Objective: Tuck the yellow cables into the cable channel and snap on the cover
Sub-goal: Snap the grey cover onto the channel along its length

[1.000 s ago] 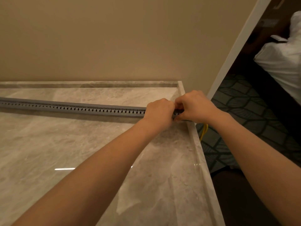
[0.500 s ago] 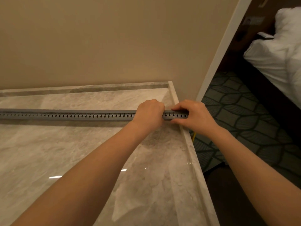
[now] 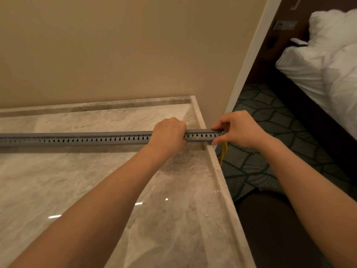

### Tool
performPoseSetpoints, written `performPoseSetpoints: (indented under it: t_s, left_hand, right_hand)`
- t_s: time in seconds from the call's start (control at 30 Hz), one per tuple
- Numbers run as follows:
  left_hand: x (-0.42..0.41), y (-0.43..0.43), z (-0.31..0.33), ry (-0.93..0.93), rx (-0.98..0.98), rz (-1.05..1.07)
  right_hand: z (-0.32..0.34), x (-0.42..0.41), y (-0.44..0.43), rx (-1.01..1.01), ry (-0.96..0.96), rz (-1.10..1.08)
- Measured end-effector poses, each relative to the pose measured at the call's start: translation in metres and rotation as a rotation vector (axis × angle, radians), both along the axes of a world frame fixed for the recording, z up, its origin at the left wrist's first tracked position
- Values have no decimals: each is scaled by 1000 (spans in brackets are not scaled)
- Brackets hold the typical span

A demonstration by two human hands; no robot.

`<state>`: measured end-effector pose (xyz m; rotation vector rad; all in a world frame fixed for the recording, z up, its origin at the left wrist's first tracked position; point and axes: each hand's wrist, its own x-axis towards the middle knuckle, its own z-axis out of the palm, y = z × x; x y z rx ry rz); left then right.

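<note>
A long grey slotted cable channel [image 3: 81, 139] lies across the marble table [image 3: 173, 219] from the left edge to the table's right rim. Its cover sits on top along its length. My left hand [image 3: 169, 133] grips the channel from above near its right end. At the very end my right hand [image 3: 237, 130] pinches the channel between thumb below and fingers on top. A short length of yellow cable [image 3: 224, 151] hangs down from that end, past the table edge; the rest of the cables are hidden inside the channel.
A beige wall rises just behind the table. Right of the table edge lies patterned dark carpet [image 3: 257, 120], with a bed and white duvet [image 3: 328, 70] further right. A dark-clothed knee [image 3: 270, 219] shows below the table edge.
My hands have drawn apart along the channel: the right one slid out to its very end, past the table rim. The view shifted, so the yellow cable shows below that hand.
</note>
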<state>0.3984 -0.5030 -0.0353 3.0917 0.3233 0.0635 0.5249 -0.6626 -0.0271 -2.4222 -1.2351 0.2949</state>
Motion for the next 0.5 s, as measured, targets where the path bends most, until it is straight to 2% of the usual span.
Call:
performPoseSetpoints:
  t_s: [0.27,0.5]
  left_hand:
    - [3,2,1,24,21,-39]
    - [20,-15,1,19,-116,-126]
  right_hand:
    - [1,5,2,-19,-27,45]
    - [-3,6,0,9,-29,42]
